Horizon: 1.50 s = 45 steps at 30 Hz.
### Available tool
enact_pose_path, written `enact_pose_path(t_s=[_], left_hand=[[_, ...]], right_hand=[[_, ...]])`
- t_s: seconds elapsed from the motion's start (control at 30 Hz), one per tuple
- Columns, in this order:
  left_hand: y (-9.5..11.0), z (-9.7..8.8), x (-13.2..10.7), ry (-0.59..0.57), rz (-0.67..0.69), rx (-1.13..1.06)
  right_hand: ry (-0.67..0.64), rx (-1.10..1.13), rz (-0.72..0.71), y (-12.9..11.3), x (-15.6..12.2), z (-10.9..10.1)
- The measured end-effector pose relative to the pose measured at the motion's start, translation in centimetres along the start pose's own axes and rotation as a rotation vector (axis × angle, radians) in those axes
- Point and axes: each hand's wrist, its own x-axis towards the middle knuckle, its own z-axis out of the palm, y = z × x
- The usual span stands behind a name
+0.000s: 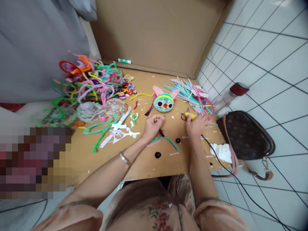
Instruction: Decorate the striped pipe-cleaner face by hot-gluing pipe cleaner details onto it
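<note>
My left hand point(153, 125) is closed in a pinch over the table, with a dark purple tassel point(162, 132) hanging below its fingers and a small tip poking out in front. My right hand point(197, 125) is wrapped around a yellow glue gun point(190, 115), whose black cord point(216, 154) runs off to the lower right. Ahead of both hands lies a round animal-face craft point(163, 102) with pink ears, black eyes and a red nose. A second purple tassel point(149, 109) hangs at its left side. Scissors, partly hidden, seem to lie by the glue gun.
Tangled pipe cleaners point(96, 77) and clear plastic balls point(90, 110) crowd the left, near white paper scraps point(120, 126). More pipe cleaners point(185, 91) lie behind my right hand. A red-lidded bottle point(228, 96), a brown bag point(247, 134) and a tissue point(220, 152) are at right.
</note>
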Motion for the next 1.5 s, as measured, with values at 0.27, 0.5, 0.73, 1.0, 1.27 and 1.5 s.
enact_pose_path(t_s=[0.27,0.5,0.73,1.0,1.27,1.5], left_hand=[[0.1,0.2,0.6,0.049,-0.029,-0.096],[0.1,0.5,0.7,0.046,-0.055,-0.141],[-0.3,0.2,1.1,0.08,-0.074,-0.19],[-0.9,0.1,1.0,0.092,-0.065,-0.241],[-0.7,0.1,0.9,0.099,-0.064,-0.242],[-0.6,0.1,0.8,0.083,-0.062,-0.215]], right_hand=[[-0.135,-0.101,0.17,2.2,1.5,1.1],[0.036,0.151,0.167,3.1,2.3,2.3],[0.25,0.439,-0.146,0.7,-0.4,4.0],[0.331,0.367,-0.267,0.9,-1.1,5.3],[0.31,0.37,-0.29,0.9,-1.3,4.9],[0.233,0.342,-0.278,0.8,-1.5,4.2]])
